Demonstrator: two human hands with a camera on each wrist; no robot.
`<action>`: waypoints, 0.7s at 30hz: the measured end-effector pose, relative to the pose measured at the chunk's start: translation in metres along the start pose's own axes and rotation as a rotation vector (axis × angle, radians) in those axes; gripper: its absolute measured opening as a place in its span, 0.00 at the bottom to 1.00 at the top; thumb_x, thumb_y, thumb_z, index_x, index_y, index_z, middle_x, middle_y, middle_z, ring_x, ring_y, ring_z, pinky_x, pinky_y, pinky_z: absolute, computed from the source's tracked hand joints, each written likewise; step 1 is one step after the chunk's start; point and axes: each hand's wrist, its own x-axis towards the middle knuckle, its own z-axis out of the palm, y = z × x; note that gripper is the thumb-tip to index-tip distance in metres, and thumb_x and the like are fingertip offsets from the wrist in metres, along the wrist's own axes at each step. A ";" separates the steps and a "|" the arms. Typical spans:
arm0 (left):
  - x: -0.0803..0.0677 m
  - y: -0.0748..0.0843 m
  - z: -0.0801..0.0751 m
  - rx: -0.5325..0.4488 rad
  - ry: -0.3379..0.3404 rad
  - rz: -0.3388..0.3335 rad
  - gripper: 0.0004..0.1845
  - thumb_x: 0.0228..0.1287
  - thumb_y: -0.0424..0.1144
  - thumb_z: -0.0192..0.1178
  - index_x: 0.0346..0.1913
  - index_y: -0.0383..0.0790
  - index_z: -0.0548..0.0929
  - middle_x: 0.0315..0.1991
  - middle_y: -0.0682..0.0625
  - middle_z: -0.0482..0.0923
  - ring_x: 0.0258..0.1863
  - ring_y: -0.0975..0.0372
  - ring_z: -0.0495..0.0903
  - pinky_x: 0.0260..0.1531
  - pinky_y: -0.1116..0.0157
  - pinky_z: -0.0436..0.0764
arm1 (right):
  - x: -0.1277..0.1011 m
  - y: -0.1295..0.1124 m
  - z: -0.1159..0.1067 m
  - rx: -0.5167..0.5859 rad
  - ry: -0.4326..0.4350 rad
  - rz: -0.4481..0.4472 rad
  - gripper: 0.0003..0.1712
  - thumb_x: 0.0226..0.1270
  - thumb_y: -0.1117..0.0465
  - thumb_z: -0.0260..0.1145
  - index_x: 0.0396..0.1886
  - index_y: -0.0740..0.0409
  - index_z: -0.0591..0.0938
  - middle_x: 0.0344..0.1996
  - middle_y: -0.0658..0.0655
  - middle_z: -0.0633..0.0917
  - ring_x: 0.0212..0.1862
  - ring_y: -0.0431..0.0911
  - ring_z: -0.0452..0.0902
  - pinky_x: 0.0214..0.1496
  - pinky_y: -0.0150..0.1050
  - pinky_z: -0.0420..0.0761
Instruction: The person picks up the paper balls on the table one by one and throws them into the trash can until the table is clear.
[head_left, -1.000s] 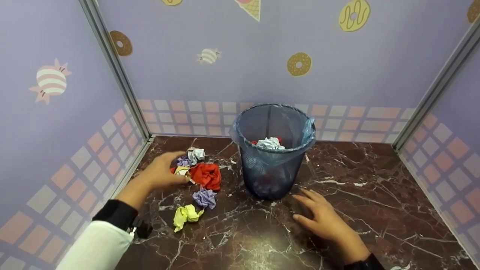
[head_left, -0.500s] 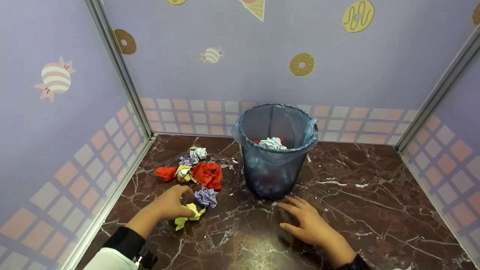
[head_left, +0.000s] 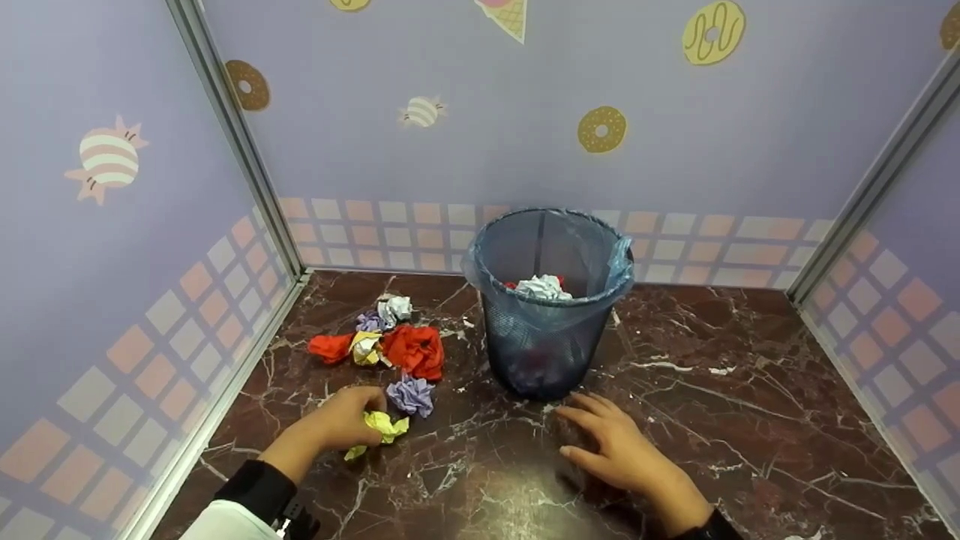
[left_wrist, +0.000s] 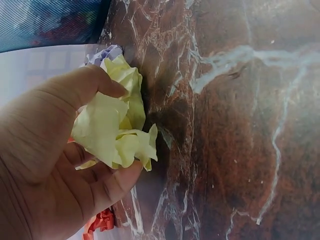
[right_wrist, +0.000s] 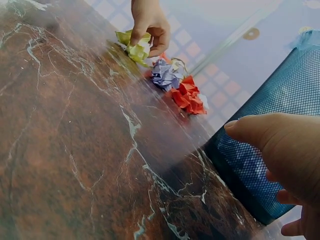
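Note:
A crumpled yellow paper ball (left_wrist: 122, 117) is pinched between the thumb and fingers of my left hand (head_left: 337, 421), low over the tabletop on the left. Just beyond it lies a purple paper ball (head_left: 411, 395). Farther back are a large red paper ball (head_left: 415, 351), a yellow-and-white one (head_left: 366, 349), a smaller red one (head_left: 330, 348), a purple one (head_left: 370, 322) and a white one (head_left: 395, 309). My right hand (head_left: 626, 451) holds nothing, its fingers relaxed near the base of the mesh wastebasket (head_left: 540, 352).
A blue plastic liner (head_left: 621, 262) covers the wastebasket's rim. Inside it, white crumpled paper (head_left: 544, 287) lies with bits of red. The dark marbled tabletop (head_left: 735, 405) meets patterned lilac walls (head_left: 495, 135) at the back and both sides.
My left hand has come from the back cluster of paper balls toward the front and now grips the yellow one. My right hand has shifted slightly left.

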 end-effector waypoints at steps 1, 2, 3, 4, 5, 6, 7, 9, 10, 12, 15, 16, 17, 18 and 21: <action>0.000 0.000 0.000 -0.003 -0.003 -0.003 0.16 0.38 0.33 0.72 0.33 0.43 0.78 0.31 0.53 0.76 0.32 0.60 0.74 0.32 0.64 0.74 | 0.000 0.000 0.000 0.000 0.001 -0.001 0.33 0.69 0.39 0.67 0.71 0.44 0.78 0.71 0.66 0.75 0.72 0.73 0.67 0.67 0.76 0.68; 0.000 0.000 0.000 -0.008 -0.005 -0.004 0.16 0.38 0.33 0.72 0.33 0.43 0.78 0.31 0.53 0.76 0.32 0.60 0.74 0.32 0.64 0.74 | 0.000 0.000 0.000 0.000 0.003 0.000 0.33 0.69 0.39 0.67 0.70 0.44 0.78 0.71 0.66 0.75 0.72 0.73 0.67 0.67 0.76 0.68; 0.000 0.000 0.000 -0.013 -0.006 -0.005 0.16 0.39 0.33 0.72 0.34 0.43 0.78 0.31 0.53 0.77 0.32 0.60 0.74 0.32 0.64 0.74 | 0.000 0.000 0.000 0.000 0.003 0.000 0.33 0.69 0.39 0.67 0.71 0.44 0.78 0.71 0.66 0.75 0.72 0.73 0.67 0.67 0.76 0.68; -0.001 0.000 0.000 -0.017 -0.008 -0.001 0.16 0.39 0.33 0.72 0.34 0.42 0.78 0.32 0.53 0.77 0.33 0.60 0.74 0.32 0.64 0.74 | -0.001 0.000 0.000 -0.001 0.004 0.000 0.33 0.69 0.39 0.67 0.71 0.44 0.78 0.71 0.66 0.75 0.71 0.73 0.67 0.67 0.76 0.68; -0.001 0.000 0.000 -0.021 -0.011 0.000 0.16 0.39 0.32 0.72 0.34 0.42 0.78 0.32 0.52 0.77 0.33 0.60 0.74 0.32 0.64 0.74 | -0.001 0.000 0.000 0.001 0.006 -0.001 0.33 0.69 0.39 0.67 0.70 0.44 0.78 0.71 0.66 0.75 0.71 0.73 0.67 0.67 0.76 0.68; -0.001 0.000 0.000 -0.024 -0.012 0.003 0.16 0.39 0.32 0.72 0.34 0.42 0.78 0.33 0.52 0.77 0.33 0.60 0.74 0.32 0.64 0.74 | -0.001 0.000 0.000 0.002 0.009 -0.002 0.33 0.69 0.39 0.67 0.70 0.44 0.78 0.71 0.66 0.75 0.71 0.73 0.68 0.67 0.75 0.68; -0.002 0.001 0.000 -0.029 -0.014 0.006 0.16 0.39 0.32 0.72 0.34 0.42 0.78 0.33 0.52 0.77 0.34 0.60 0.74 0.32 0.64 0.74 | -0.001 0.000 0.000 0.004 0.011 -0.003 0.33 0.69 0.39 0.68 0.70 0.44 0.78 0.71 0.66 0.76 0.71 0.73 0.68 0.67 0.76 0.68; -0.002 0.001 0.000 -0.034 -0.014 0.011 0.16 0.40 0.31 0.72 0.34 0.41 0.78 0.35 0.50 0.77 0.35 0.59 0.74 0.33 0.64 0.74 | -0.001 0.000 0.000 0.006 0.014 -0.004 0.33 0.69 0.40 0.68 0.70 0.45 0.78 0.71 0.67 0.76 0.71 0.74 0.68 0.67 0.75 0.68; -0.003 0.000 0.000 -0.037 -0.015 0.014 0.16 0.40 0.31 0.72 0.34 0.41 0.78 0.35 0.50 0.78 0.35 0.59 0.74 0.33 0.63 0.75 | -0.001 0.000 0.000 0.006 0.015 -0.003 0.33 0.69 0.40 0.68 0.70 0.45 0.78 0.71 0.67 0.76 0.71 0.74 0.68 0.67 0.75 0.68; -0.003 0.000 0.000 -0.043 -0.015 0.015 0.16 0.40 0.31 0.72 0.35 0.42 0.78 0.36 0.50 0.78 0.36 0.59 0.75 0.34 0.63 0.75 | -0.001 0.000 0.000 0.008 0.014 0.001 0.33 0.69 0.40 0.69 0.70 0.44 0.78 0.71 0.66 0.76 0.71 0.73 0.68 0.68 0.75 0.68; -0.003 -0.002 0.000 -0.044 -0.011 0.016 0.16 0.40 0.31 0.72 0.35 0.42 0.78 0.36 0.50 0.78 0.37 0.59 0.75 0.34 0.63 0.75 | -0.001 0.000 -0.001 0.019 0.006 0.010 0.33 0.69 0.41 0.69 0.71 0.44 0.78 0.71 0.66 0.75 0.72 0.73 0.67 0.68 0.75 0.67; -0.003 -0.003 -0.001 -0.047 -0.012 0.013 0.16 0.40 0.30 0.72 0.35 0.42 0.78 0.36 0.50 0.78 0.37 0.58 0.75 0.35 0.63 0.75 | -0.001 0.000 -0.002 0.023 0.002 0.013 0.33 0.69 0.41 0.68 0.71 0.43 0.78 0.71 0.66 0.75 0.72 0.73 0.67 0.68 0.75 0.67; -0.004 -0.003 -0.001 -0.049 -0.011 0.010 0.16 0.40 0.30 0.72 0.35 0.42 0.78 0.36 0.50 0.78 0.37 0.58 0.74 0.35 0.62 0.75 | -0.001 0.000 -0.002 0.026 0.000 0.016 0.33 0.69 0.41 0.68 0.71 0.43 0.78 0.71 0.66 0.75 0.72 0.73 0.67 0.68 0.76 0.67; -0.005 -0.004 -0.002 -0.048 -0.012 0.003 0.16 0.40 0.30 0.71 0.35 0.42 0.79 0.36 0.50 0.77 0.37 0.58 0.74 0.35 0.62 0.74 | -0.001 0.001 -0.002 0.027 -0.001 0.016 0.33 0.69 0.40 0.68 0.71 0.43 0.78 0.71 0.67 0.75 0.72 0.73 0.67 0.68 0.76 0.67; -0.006 -0.006 -0.009 -0.050 -0.008 -0.009 0.17 0.40 0.29 0.71 0.36 0.42 0.78 0.36 0.49 0.77 0.36 0.58 0.73 0.33 0.62 0.73 | -0.001 0.002 -0.004 0.018 -0.003 0.021 0.33 0.69 0.39 0.67 0.70 0.44 0.78 0.72 0.67 0.75 0.72 0.73 0.67 0.68 0.76 0.67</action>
